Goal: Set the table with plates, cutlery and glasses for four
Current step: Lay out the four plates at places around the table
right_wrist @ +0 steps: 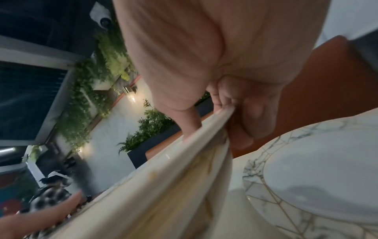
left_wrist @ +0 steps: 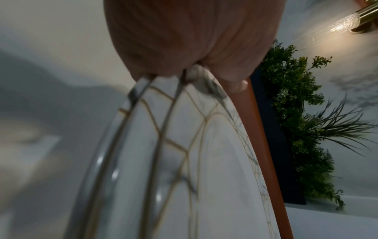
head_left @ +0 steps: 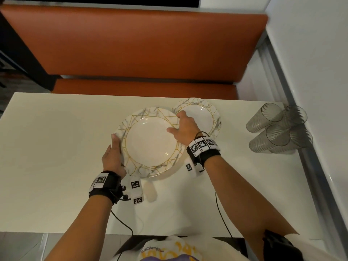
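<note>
A stack of white plates [head_left: 150, 142] with grey marbling and gold lines is held a little above the white table [head_left: 56, 147]. My left hand [head_left: 114, 155] grips its left rim; the left wrist view shows several stacked rims [left_wrist: 163, 145] under the palm. My right hand [head_left: 183, 129] grips the right rim, thumb on top and fingers [right_wrist: 223, 98] curled beneath. One more matching plate [head_left: 205, 114] lies flat on the table just beyond the right hand, also seen in the right wrist view as the lone plate [right_wrist: 319, 174]. No cutlery is in view.
Several ribbed clear glasses [head_left: 276, 129] stand clustered at the table's right edge by the white wall. An orange bench [head_left: 141, 46] runs along the far side. Cables trail from both wrist straps over the near edge.
</note>
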A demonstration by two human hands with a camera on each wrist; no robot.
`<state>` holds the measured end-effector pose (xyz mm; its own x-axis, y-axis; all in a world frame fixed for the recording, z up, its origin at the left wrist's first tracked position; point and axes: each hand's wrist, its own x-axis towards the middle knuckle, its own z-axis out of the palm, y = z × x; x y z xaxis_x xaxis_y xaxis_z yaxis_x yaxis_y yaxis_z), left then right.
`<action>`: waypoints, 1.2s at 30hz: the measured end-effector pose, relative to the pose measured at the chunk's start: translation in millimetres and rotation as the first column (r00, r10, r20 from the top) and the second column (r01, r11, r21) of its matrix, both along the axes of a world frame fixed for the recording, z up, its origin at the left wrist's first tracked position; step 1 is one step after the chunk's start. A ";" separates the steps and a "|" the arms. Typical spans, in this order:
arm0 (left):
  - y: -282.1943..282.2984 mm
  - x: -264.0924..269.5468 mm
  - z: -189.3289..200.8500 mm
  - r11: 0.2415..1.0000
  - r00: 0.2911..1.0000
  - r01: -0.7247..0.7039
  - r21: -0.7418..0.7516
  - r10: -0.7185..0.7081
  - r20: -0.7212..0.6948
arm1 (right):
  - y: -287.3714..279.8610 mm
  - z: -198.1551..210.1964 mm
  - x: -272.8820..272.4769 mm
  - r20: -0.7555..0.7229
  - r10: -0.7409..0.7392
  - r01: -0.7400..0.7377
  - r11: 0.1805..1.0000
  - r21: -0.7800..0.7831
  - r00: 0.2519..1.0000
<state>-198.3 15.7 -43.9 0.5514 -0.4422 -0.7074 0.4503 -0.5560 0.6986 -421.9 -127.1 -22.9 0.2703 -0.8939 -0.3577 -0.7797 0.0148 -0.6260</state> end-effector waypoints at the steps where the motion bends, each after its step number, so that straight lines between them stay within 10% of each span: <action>1: 4.7 1.0 2.3 1.000 1.000 -0.004 0.000 0.004 0.014 | 0.9 0.2 -1.5 0.017 -0.021 0.020 1.000 0.006 1.000; 8: 35.0 20.4 -7.8 0.992 0.987 -0.118 -0.050 0.123 0.105 | 22.3 7.3 -45.8 0.185 -0.351 0.354 0.935 0.023 0.918; 14: 64.1 57.1 -15.9 0.987 0.973 -0.135 -0.082 0.148 0.177 | 104.2 -35.5 -111.1 0.278 -0.749 0.730 0.656 0.189 0.601; 23: 110.3 114.4 -26.0 0.987 0.963 -0.131 -0.093 0.149 0.225 | 248.2 -100.1 -119.9 0.168 -0.950 0.941 0.290 0.173 0.262; 36: 126.8 135.0 -41.0 0.998 0.976 0.008 -0.058 0.005 0.216 | 302.7 -104.3 -127.4 -0.073 -0.957 0.959 0.278 0.055 0.282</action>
